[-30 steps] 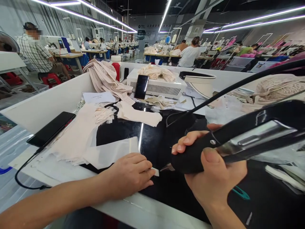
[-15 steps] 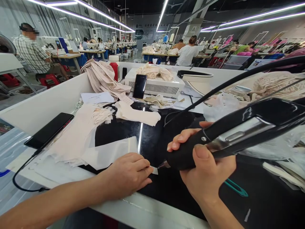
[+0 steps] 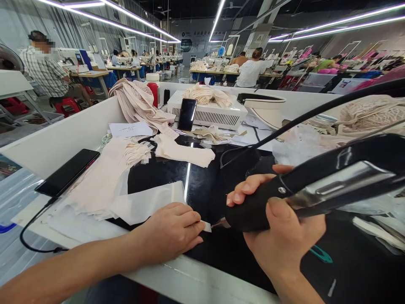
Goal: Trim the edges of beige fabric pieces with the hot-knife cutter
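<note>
My left hand (image 3: pixel 172 231) rests near the front edge of the black work surface (image 3: pixel 218 257), its fingers closed on a small whitish strip (image 3: pixel 207 226) that pokes out past the fingertips. Wrapped around a black corded hand tool (image 3: pixel 319 185) with a silver lever is my right hand (image 3: pixel 284 228). The tool's thin metal tip points left, at the strip's end; whether they touch I cannot tell. Left of my hands, a translucent white sheet (image 3: pixel 152 200) lies beside a stack of pale beige fabric pieces (image 3: pixel 98 181).
A phone with a cable (image 3: pixel 68 173) lies at left. Another phone (image 3: pixel 187 114) leans against a white vented box (image 3: pixel 221 113). The tool's black cable (image 3: pixel 303 122) arches across the right side. A teal tool (image 3: pixel 322 254) lies at lower right. Co-workers sit farther back.
My right hand and the hand tool have shifted right, and the tool's tip sits slightly farther right. My left hand has hardly moved and keeps hold of the strip.
</note>
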